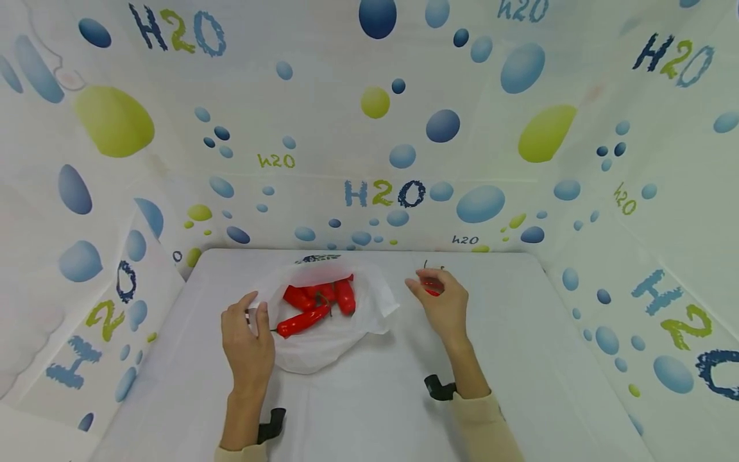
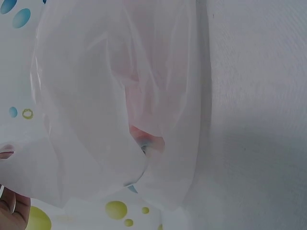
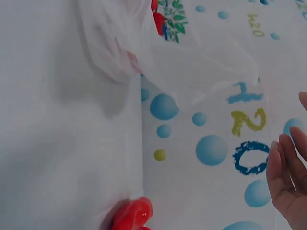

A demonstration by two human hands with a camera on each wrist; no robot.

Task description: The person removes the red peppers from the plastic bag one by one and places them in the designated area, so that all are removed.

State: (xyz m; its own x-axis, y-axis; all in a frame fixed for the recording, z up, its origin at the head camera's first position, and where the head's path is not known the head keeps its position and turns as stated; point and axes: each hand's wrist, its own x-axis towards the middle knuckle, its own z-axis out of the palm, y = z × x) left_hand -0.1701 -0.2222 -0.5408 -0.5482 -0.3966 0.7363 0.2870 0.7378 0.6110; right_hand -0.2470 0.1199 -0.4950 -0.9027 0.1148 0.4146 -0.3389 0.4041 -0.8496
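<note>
A white plastic bag (image 1: 323,359) lies on the table with its mouth spread, and several red peppers (image 1: 303,321) show inside it. At the bag's left side, my left hand (image 1: 248,340) pinches its edge; in the left wrist view the white film of the bag (image 2: 86,120) passes between the thumb and fingers (image 2: 13,211). My right hand (image 1: 447,308) is held right of the bag with curved, parted fingers and nothing between them. Beyond that hand lie red peppers (image 1: 430,283), partly hidden by it; one red pepper (image 3: 132,214) shows at the bottom of the right wrist view.
A white table (image 1: 369,417) spreads under everything. Behind it and on both sides stand white walls (image 1: 323,109) printed with blue and green drops and lettering. Each wrist carries a small black mount (image 1: 440,388).
</note>
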